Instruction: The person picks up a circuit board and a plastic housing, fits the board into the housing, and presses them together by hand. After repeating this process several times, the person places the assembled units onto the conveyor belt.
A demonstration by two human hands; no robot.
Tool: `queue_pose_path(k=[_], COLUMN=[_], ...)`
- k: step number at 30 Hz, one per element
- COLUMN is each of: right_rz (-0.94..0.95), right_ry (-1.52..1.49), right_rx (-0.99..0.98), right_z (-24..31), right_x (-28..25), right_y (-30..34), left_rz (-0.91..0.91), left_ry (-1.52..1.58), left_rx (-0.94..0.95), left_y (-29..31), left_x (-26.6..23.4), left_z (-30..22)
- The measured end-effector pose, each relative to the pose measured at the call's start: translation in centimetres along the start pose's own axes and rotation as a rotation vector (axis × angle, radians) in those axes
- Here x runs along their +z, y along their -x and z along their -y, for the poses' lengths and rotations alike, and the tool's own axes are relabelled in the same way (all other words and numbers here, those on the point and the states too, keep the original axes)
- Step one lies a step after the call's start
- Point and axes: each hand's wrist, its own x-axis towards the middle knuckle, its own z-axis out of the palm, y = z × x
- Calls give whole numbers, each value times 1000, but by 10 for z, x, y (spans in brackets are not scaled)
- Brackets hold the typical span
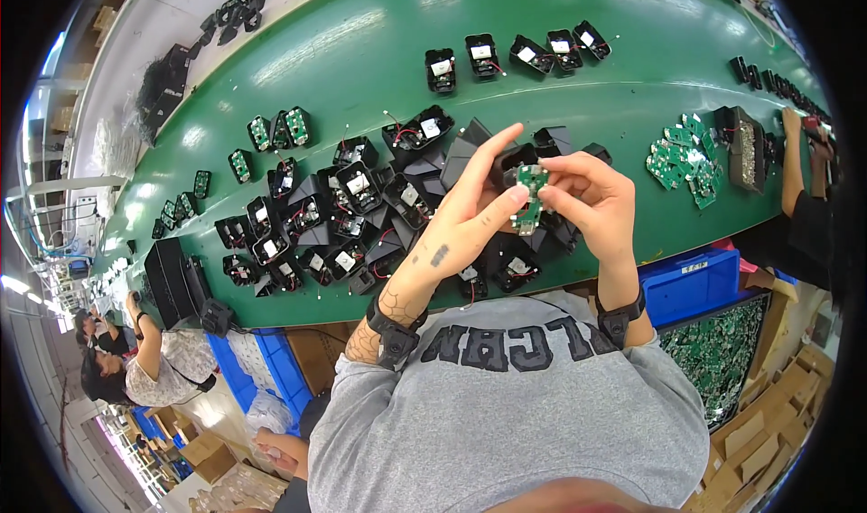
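Observation:
Between my hands, above the green bench, is a small green circuit board (533,192) with pale components. My left hand (474,197) has its thumb on the board's left side, its index finger stretched upward. Thumb and fingers of my right hand (591,192) pinch the board's right edge. Dark plastic shows just behind the board; whether my left hand also grips a black casing there I cannot tell. Under and left of my hands lies a pile of open black casings (359,186), several with white parts and red wires inside.
Loose green boards (688,159) lie in a heap to the right, beside a black box of small parts (747,152). More casings (481,55) stand at the far side. A blue bin (691,285) sits below the bench's near edge. Other people work at both ends.

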Motion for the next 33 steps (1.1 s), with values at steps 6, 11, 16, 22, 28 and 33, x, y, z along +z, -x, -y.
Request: queue_pose_path(k=[6, 11, 16, 22, 28, 33], right_rz=[-71, -25, 24, -142, -188, -94], right_ry=[379, 699, 700, 402, 668, 573], right_rx=[-202, -643, -713, -486, -629, -424], right_z=[9, 15, 3, -10, -6, 7], right_x=[3, 0, 5, 12, 12, 8], right_y=[-5, -5, -3, 1, 0, 4], left_rz=[58, -38, -49, -38, -97, -288], left_ry=[69, 128, 55, 140, 220, -143], left_rx=[-35, -20, -9, -11, 33, 391], left_y=[-7, -8, -8, -6, -3, -8], left_x=[2, 3, 7, 8, 14, 14], left_z=[8, 11, 15, 12, 9, 27])
